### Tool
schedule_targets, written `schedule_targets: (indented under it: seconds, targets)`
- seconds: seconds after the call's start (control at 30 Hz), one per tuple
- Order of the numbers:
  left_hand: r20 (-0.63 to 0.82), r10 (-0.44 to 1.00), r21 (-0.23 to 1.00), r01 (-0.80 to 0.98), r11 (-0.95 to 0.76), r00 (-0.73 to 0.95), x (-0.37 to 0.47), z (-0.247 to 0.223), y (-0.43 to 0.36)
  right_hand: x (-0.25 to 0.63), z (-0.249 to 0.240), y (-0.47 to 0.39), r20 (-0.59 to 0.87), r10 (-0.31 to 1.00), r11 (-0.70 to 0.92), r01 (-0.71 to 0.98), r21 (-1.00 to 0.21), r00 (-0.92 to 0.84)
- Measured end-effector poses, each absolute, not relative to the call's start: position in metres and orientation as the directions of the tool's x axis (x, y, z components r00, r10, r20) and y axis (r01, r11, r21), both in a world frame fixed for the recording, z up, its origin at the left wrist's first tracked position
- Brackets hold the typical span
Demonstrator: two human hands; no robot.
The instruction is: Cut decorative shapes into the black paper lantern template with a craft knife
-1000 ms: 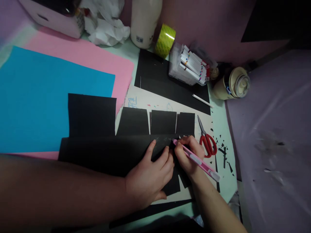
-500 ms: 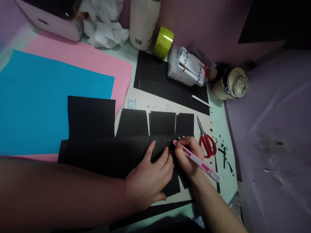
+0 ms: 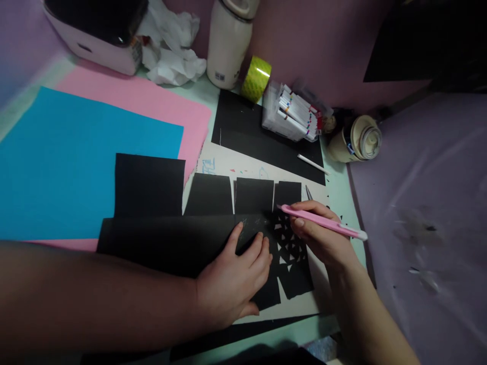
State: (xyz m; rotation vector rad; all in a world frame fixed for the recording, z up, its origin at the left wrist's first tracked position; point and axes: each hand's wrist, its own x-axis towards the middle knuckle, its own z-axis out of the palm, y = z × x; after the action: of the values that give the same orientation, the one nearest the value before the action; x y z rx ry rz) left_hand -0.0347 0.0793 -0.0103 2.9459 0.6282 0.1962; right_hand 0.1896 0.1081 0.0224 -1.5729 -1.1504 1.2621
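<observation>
A long sheet of black paper (image 3: 163,238) lies across the table, with flaps along its far edge. Small triangular holes pierce its right end, and faint pale marks show just left of them. My left hand (image 3: 236,276) rests flat on the sheet, fingers spread, beside those marks. Between the fingers of my right hand (image 3: 319,230) is a pink craft knife (image 3: 323,221). The knife's tip points left, near the base of the rightmost flap; whether it touches the paper I cannot tell. Scissors (image 3: 309,192) lie mostly hidden behind my right hand.
Blue paper (image 3: 95,137) and pink paper (image 3: 152,94) lie at the left. Along the back stand a bottle (image 3: 228,45), a yellow tape roll (image 3: 257,79), a box of markers (image 3: 292,114) and a lidded cup (image 3: 355,139). A white stick (image 3: 312,165) lies on another black sheet.
My right hand has lifted the knife away from the marks and moved right and up, uncovering the cut holes and covering the scissors. My left hand has stayed in place on the paper.
</observation>
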Motion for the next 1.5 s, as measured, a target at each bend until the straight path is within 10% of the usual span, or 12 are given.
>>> schedule_targets:
  seconds: [0.47, 1.5]
  targets:
    - [0.096, 0.389, 0.143, 0.374, -0.916, 0.916, -0.035, -0.013, 0.079, 0.199, 0.009, 0.126, -0.150, 0.963, -0.044, 0.420, -0.906, -0.223]
    - [0.097, 0.387, 0.137, 0.373, -0.918, 0.917, -0.035, -0.013, 0.079, 0.193, 0.008, 0.125, -0.228, 0.954, -0.110, 0.479, -0.871, -0.195]
